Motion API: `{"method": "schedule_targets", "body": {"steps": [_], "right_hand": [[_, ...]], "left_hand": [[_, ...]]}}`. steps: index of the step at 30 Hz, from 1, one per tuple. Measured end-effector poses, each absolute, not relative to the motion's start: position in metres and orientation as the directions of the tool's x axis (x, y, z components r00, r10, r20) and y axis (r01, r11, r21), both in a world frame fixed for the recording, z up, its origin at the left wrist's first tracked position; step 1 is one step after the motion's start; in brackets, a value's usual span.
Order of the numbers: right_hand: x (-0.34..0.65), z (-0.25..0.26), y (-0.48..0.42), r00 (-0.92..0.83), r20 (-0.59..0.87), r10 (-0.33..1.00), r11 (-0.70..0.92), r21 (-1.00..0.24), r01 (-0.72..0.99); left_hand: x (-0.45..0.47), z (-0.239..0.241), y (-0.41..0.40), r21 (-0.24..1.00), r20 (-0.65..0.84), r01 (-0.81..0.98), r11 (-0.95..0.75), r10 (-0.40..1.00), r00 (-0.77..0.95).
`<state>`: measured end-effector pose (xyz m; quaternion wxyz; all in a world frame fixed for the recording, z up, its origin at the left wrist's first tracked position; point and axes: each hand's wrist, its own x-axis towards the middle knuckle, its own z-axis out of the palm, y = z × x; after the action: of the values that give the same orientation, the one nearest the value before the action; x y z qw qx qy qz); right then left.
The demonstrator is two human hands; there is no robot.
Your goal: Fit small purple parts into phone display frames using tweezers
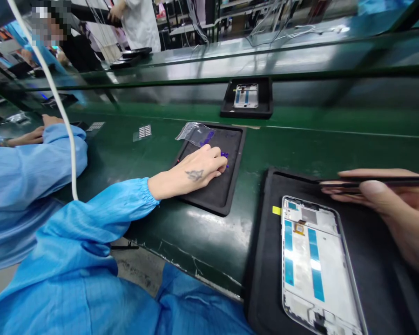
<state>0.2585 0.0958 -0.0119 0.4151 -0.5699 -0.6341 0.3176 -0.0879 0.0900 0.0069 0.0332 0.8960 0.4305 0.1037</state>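
Observation:
My left hand (pixel 195 173) rests over a flat black tray (pixel 226 195), its fingers curled together and pressed down beside small purple pieces (pixel 224 155). What lies under those fingertips is hidden. A clear plastic bag (pixel 194 133) with more purple pieces in it lies on the tray's far left corner. At the right, my right hand (pixel 394 204) is closed around dark tweezers (pixel 377 181), whose tips point left. Below them a silver phone frame (pixel 331 260) with blue strips and a yellow tab lies in a larger black tray (pixel 265 260).
Another black tray (pixel 226 111) with a phone frame (pixel 253 95) stands farther back. Small label sheets (pixel 145 131) lie on the green bench (pixel 125 158). A white cable (pixel 57 93) hangs at the left, near a co-worker's blue sleeve (pixel 31 163).

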Motion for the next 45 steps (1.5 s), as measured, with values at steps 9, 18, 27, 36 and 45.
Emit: {"method": "schedule_targets", "body": {"steps": [9, 18, 27, 36, 45], "right_hand": [[0.254, -0.002, 0.092, -0.058, 0.072, 0.996, 0.088, -0.929, 0.360], [0.248, 0.000, 0.090, -0.097, 0.108, 0.989, 0.122, -0.982, 0.147], [0.235, 0.008, 0.086, -0.063, 0.218, 0.974, 0.219, -0.976, 0.006], [0.235, 0.006, 0.071, -0.027, 0.140, 0.990, 0.138, -0.989, -0.053], [0.230, 0.017, 0.051, -0.071, 0.264, 0.962, 0.274, -0.938, 0.215]], "left_hand": [[-0.084, 0.005, 0.089, 0.013, 0.101, 0.709, -0.705, 0.707, 0.700], [-0.062, 0.018, 0.073, 0.510, 0.236, 0.569, -0.645, 0.741, 0.629], [0.010, 0.008, 0.082, 0.981, 0.042, -0.175, 0.089, 0.778, 0.627], [0.014, -0.002, 0.080, 0.880, -0.085, -0.341, 0.332, 0.815, 0.573], [0.020, 0.000, 0.073, 0.878, -0.146, -0.325, 0.351, 0.843, 0.517]]}}
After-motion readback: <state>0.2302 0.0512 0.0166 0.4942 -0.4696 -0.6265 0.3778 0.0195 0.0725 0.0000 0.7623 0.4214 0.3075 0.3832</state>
